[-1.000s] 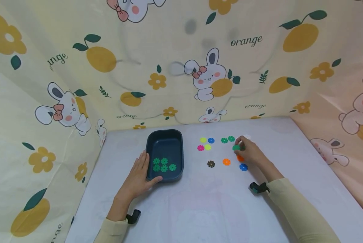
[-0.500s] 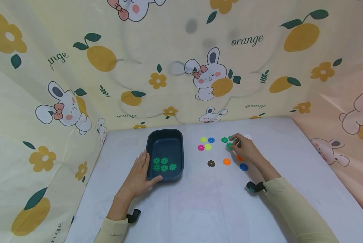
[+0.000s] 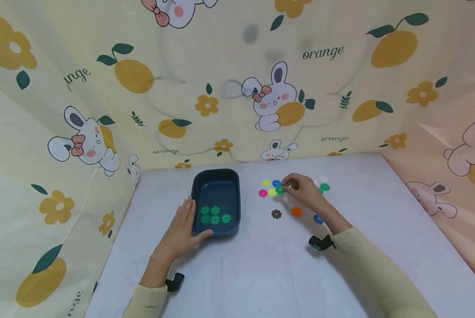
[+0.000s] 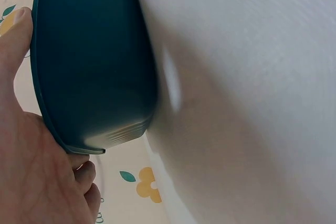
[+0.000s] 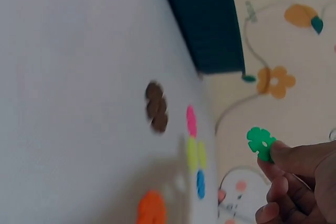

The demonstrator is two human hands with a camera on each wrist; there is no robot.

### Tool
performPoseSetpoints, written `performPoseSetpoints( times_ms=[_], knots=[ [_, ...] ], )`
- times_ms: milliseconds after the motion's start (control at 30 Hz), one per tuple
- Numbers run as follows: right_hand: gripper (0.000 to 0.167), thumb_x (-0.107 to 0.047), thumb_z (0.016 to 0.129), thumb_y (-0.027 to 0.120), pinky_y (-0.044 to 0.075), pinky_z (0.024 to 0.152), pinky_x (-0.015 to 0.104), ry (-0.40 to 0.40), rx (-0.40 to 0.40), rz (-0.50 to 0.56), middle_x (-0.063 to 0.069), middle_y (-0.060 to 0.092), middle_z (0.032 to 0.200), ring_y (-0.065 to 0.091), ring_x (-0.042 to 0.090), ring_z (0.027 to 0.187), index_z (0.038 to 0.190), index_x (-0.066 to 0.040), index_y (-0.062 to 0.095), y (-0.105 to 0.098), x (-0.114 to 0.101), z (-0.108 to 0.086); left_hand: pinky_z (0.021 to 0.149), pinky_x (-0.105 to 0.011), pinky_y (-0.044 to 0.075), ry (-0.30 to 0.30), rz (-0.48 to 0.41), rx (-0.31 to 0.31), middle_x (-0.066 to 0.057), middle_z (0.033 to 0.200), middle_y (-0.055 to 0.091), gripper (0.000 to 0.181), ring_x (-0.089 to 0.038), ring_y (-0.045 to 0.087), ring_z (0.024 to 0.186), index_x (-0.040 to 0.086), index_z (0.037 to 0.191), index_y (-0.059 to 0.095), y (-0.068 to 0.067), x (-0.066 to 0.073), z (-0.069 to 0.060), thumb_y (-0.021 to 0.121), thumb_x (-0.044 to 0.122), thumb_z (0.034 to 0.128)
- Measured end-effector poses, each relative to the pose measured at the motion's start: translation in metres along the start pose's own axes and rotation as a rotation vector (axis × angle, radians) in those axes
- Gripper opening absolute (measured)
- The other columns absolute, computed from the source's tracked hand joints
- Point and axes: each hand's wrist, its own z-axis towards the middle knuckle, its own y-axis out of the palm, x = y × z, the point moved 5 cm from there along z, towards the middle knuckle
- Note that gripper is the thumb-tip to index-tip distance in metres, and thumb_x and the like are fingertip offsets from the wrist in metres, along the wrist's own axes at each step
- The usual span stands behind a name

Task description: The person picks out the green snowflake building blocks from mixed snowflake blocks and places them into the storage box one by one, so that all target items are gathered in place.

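Note:
In the head view my left hand (image 3: 180,234) rests against the left side of a dark blue tray (image 3: 237,194), fingers straight and the thumb on the near rim. Several green snowflake discs (image 3: 215,219) lie in the tray's near half. My right hand (image 3: 305,192) pinches a green snowflake disc (image 5: 261,142) between thumb and fingertips, raised above the table in the right wrist view. Below it are a yellow-green disc (image 3: 271,192), a blue disc (image 3: 276,183) and a pink disc (image 3: 263,193). The left wrist view shows the tray's wall (image 4: 100,66) beside the left hand.
A brown disc (image 3: 276,214), an orange disc (image 3: 296,212) and a blue disc (image 3: 318,218) lie nearer on the white table (image 3: 257,274). Beyond the right hand are a green disc (image 3: 324,187) and a white disc (image 3: 324,179). A patterned cloth (image 3: 229,57) hangs behind.
My right hand has moved left with the green snowflake disc, from the right-hand discs to above the yellow-green and blue ones. The left hand and tray have stayed put.

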Motion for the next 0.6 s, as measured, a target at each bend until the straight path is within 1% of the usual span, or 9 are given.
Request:
performPoseSetpoints(
  times_ms=[233, 367, 600],
  knots=[
    [0.008, -0.013, 0.1, 0.078, 0.055, 0.073, 0.03, -0.088, -0.057, 0.048, 0.004, 0.076, 0.1, 0.064, 0.023, 0.085, 0.108, -0.011, 0.078, 0.017, -0.03, 0.011, 0.136, -0.053, 0.007, -0.005, 0.006, 0.0, -0.014, 0.181, -0.005, 0.121, -0.032, -0.001, 0.167, 0.003, 0.172, 0.003, 0.001, -0.002, 0.0, 0.062, 0.076, 0.0956],
    [0.008, -0.014, 0.1, 0.079, 0.055, 0.075, 0.03, -0.115, -0.097, 0.066, 0.003, 0.076, 0.101, 0.062, 0.024, 0.087, 0.107, -0.013, 0.078, 0.028, -0.046, 0.017, 0.136, -0.052, 0.007, -0.011, 0.004, 0.002, -0.014, 0.181, -0.004, 0.121, -0.031, -0.001, 0.167, 0.003, 0.172, 0.004, 0.001, -0.003, 0.0, 0.064, 0.075, 0.0953],
    [0.007, -0.014, 0.098, 0.081, 0.055, 0.072, 0.03, -0.17, -0.141, 0.097, 0.0, 0.075, 0.099, 0.062, 0.022, 0.085, 0.105, -0.016, 0.079, 0.049, -0.075, 0.031, 0.136, -0.053, 0.007, -0.012, 0.007, 0.002, -0.013, 0.181, -0.004, 0.121, -0.031, -0.002, 0.167, 0.003, 0.172, 0.004, 0.002, -0.004, -0.001, 0.065, 0.074, 0.0952]
  ],
)
